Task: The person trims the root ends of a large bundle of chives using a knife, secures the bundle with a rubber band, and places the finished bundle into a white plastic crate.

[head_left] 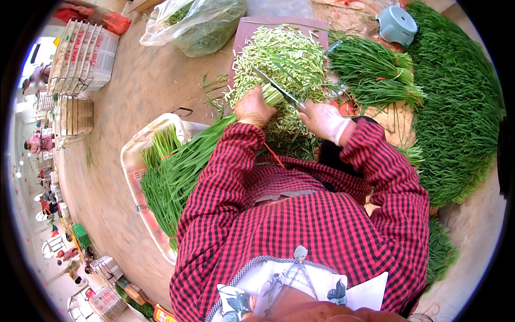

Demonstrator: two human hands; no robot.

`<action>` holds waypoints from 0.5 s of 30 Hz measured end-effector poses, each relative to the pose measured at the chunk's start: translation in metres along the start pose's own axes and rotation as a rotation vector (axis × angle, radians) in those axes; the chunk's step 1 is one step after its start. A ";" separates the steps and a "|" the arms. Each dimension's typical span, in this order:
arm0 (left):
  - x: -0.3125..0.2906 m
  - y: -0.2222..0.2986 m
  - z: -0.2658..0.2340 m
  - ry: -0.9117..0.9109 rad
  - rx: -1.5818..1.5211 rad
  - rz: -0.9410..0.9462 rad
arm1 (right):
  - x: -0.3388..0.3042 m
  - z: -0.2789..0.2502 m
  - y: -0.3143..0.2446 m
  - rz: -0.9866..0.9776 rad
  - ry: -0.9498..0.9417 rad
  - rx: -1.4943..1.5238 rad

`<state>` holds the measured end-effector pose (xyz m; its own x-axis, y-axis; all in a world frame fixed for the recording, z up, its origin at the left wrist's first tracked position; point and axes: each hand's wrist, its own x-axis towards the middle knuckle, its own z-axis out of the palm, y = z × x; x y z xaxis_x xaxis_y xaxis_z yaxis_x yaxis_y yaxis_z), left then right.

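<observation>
My left hand (pixel 254 109) is wrapped round a bunch of garlic chives (pixel 272 95). Pale stem ends stick out to the right of its fingers, while long green leaves seem to trail back beneath my left forearm. In my gloved right hand (pixel 324 119) is a knife (pixel 279 88), its blade slanting up and left across the stem ends. Below and beyond both hands, a heap of short cut stems (pixel 284 48) covers most of a purplish board (pixel 239 51). Whether the blade touches the bunch cannot be made out.
To my left, a white crate (pixel 129 155) holds long chives. Tied bundles (pixel 375 61) lie right of the board, beside a large green mass of chives (pixel 456 107) and a blue stool (pixel 397 26). A clear plastic bag (pixel 206 27) stands at far left; stacked crates (pixel 99 56) lie beyond.
</observation>
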<state>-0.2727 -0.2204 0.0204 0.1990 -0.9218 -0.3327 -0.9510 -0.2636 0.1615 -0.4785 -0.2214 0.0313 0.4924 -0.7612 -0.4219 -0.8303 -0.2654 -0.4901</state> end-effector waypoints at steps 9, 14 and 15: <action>-0.002 -0.011 -0.017 -0.051 -0.147 0.065 | 0.033 0.063 0.019 0.012 0.175 0.075; -0.046 -0.042 -0.063 0.178 -0.369 0.261 | 0.044 0.064 0.029 0.046 0.112 0.099; -0.062 -0.043 -0.086 0.191 -0.488 0.340 | 0.043 0.055 0.031 0.055 0.078 0.066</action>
<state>-0.2244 -0.1764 0.1136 -0.0147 -0.9996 -0.0231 -0.7601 -0.0039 0.6498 -0.4690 -0.2295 -0.0441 0.4227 -0.8180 -0.3902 -0.8351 -0.1844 -0.5183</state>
